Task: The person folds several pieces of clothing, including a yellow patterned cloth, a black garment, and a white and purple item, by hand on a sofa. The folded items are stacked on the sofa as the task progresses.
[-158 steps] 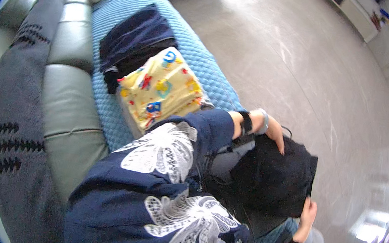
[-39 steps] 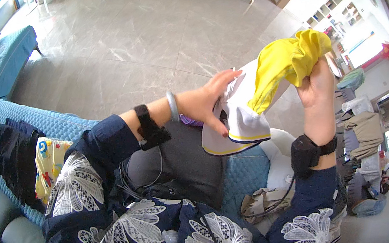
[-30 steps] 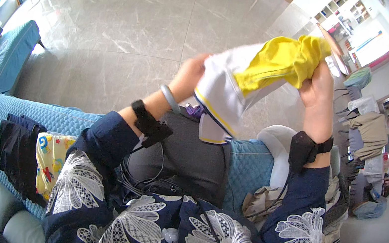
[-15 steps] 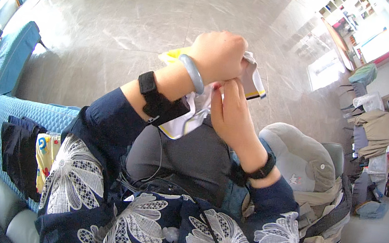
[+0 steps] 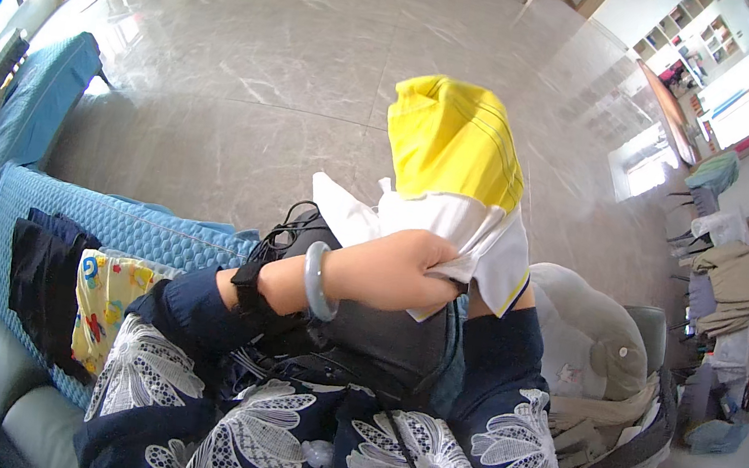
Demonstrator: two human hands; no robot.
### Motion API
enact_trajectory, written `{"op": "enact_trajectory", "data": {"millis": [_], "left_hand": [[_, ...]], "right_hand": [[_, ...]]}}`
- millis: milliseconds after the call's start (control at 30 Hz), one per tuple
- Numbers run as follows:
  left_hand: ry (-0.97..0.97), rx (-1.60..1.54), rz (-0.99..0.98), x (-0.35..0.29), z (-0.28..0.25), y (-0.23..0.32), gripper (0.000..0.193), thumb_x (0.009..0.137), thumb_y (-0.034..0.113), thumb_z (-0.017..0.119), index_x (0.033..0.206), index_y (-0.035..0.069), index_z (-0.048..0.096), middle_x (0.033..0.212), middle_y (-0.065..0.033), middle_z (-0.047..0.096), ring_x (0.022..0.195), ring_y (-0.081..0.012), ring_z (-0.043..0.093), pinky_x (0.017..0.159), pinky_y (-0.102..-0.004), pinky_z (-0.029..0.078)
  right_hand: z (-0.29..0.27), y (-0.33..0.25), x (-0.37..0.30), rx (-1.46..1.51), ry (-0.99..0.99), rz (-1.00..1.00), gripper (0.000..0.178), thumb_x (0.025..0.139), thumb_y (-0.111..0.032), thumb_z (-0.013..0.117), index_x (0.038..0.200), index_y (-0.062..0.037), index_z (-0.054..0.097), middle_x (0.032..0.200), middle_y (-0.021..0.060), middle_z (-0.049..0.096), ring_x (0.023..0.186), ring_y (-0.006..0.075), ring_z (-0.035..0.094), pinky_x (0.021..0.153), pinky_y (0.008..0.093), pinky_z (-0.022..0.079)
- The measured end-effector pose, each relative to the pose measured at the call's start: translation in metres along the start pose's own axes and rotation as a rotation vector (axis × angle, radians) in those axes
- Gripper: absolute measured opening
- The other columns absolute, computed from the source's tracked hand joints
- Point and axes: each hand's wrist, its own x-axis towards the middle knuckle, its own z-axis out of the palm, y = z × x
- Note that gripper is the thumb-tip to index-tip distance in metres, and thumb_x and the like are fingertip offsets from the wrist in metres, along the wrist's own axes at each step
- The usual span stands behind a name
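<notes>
A yellow and white garment (image 5: pixel 454 144) stands up in front of me, its yellow end on top and its white part below, with a thin dark and yellow trim on one edge. My left hand (image 5: pixel 422 270) is closed on the white edge, fingers folded over the cloth. From the right, my right arm (image 5: pixel 502 350) goes up into the garment. The cloth covers my right hand fully, so its fingers cannot be seen. The yellow end bulges out, rounded, above where that arm enters.
A dark grey cushion-like shape (image 5: pixel 379 332) lies on my lap below the cloth. To the right sits a grey plush cushion (image 5: pixel 574 322) beside piled clothes. Dark trousers (image 5: pixel 43 281) and a yellow patterned cloth (image 5: pixel 97 309) hang over the blue quilted sofa cover (image 5: pixel 172 231) at left.
My right hand, earlier bare and meeting the left at the cloth, is now inside the garment. The yellow part has come up into full view. My left hand has moved lower.
</notes>
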Motion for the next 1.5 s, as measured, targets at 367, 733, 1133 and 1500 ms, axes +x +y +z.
{"op": "enact_trajectory", "data": {"millis": [367, 733, 1133, 1500], "left_hand": [[-0.219, -0.195, -0.149, -0.014, -0.023, -0.006, 0.024, 0.094, 0.022, 0.053, 0.101, 0.001, 0.062, 0.066, 0.0083, 0.05, 0.056, -0.0007, 0.043, 0.048, -0.018, 0.033], [0.328, 0.07, -0.039, -0.006, -0.052, -0.006, 0.029, 0.094, 0.026, 0.052, 0.098, 0.0, 0.063, 0.077, 0.0016, 0.061, 0.067, -0.0076, 0.053, 0.059, -0.0247, 0.045], [0.712, -0.417, -0.16, -0.007, -0.123, -0.048, 0.04, 0.093, 0.032, 0.052, 0.109, -0.005, 0.056, 0.09, -0.0075, 0.063, 0.077, -0.0109, 0.061, 0.065, -0.024, 0.051], [0.391, 0.11, 0.148, 0.042, -0.034, -0.02, 0.032, 0.095, 0.028, 0.051, 0.101, -0.001, 0.06, 0.078, -0.009, 0.061, 0.069, -0.0135, 0.055, 0.062, -0.0318, 0.047]], "right_hand": [[0.005, -0.001, 0.008, 0.123, -0.047, 0.019, 0.045, 0.084, -0.018, 0.056, 0.123, -0.0006, 0.043, 0.12, 0.0166, 0.05, 0.111, 0.0294, 0.049, 0.095, 0.0402, 0.037], [0.008, 0.0, 0.022, 0.158, -0.203, -0.062, 0.054, 0.085, -0.025, 0.059, 0.131, -0.003, 0.041, 0.127, 0.0147, 0.049, 0.115, 0.0267, 0.048, 0.1, 0.0391, 0.035], [-0.176, 0.013, -0.009, 1.075, 0.516, 0.445, 0.008, 0.085, -0.005, 0.057, 0.092, -0.0043, 0.053, 0.063, -0.0039, 0.046, 0.054, 0.0038, 0.042, 0.051, 0.0174, 0.034], [0.007, -0.041, -0.056, 0.621, -0.328, 0.417, 0.024, 0.091, -0.003, 0.048, 0.114, 0.0032, 0.052, 0.112, 0.0115, 0.058, 0.104, 0.0198, 0.055, 0.092, 0.0318, 0.043]]}}
